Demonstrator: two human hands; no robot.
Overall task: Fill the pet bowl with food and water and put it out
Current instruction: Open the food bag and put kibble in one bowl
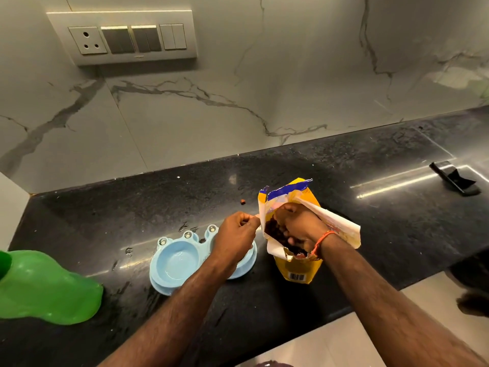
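A person stands at a black counter (344,165) backed by a marble wall, seen from their own head looking down at both bare arms.

A yellow food bag (299,268) stands upright on the counter, its torn top pulled wide open. Dark brown kibble (271,229) shows inside. The right hand (299,223) reaches down into the mouth of the bag, fingers curled among the kibble; how much it has gathered cannot be told. An orange thread (321,241) circles that wrist.

The left hand (236,234) is closed in a pinch on the left edge of the bag's opening, holding it open.

Just left of the bag, touching or nearly so, sits a light blue double pet bowl (174,263) on the counter. Its left well looks empty of food, with a glossy bottom. The right well is mostly hidden under the left hand and forearm, so its contents cannot be seen.

One loose piece of kibble (242,201) lies on the counter behind the bowl.

At the far left edge is a green plastic vessel (45,290), only partly in view. At the far right lies a black phone (453,178). A switch panel (124,37) is set in the wall above.
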